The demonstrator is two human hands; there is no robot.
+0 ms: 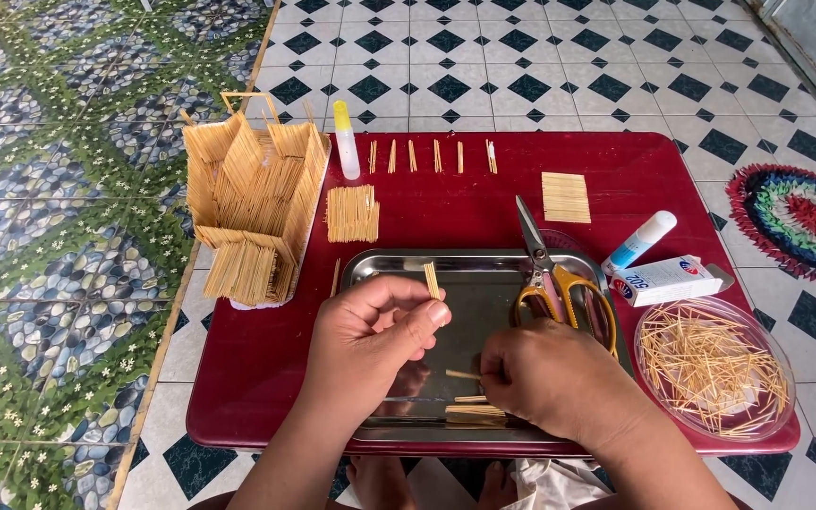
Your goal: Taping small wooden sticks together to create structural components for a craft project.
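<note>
My left hand (370, 340) pinches a short bundle of glued toothpicks (433, 280) upright over the metal tray (380, 269). My right hand (550, 378) rests low on the tray, its fingertips on a single toothpick piece (462, 375). Just below it, more cut toothpick pieces (474, 412) lie flat on the tray. Yellow-handled scissors (554, 274) lie on the tray's right side, beside my right hand.
A toothpick house model (252, 198) stands at the left of the red table (238, 378). Flat toothpick panels (352, 213) (566, 196), a row of short sticks (427, 156), glue bottles (346, 142) (639, 241), a small box (668, 280) and a clear dish of loose toothpicks (715, 366) surround the tray.
</note>
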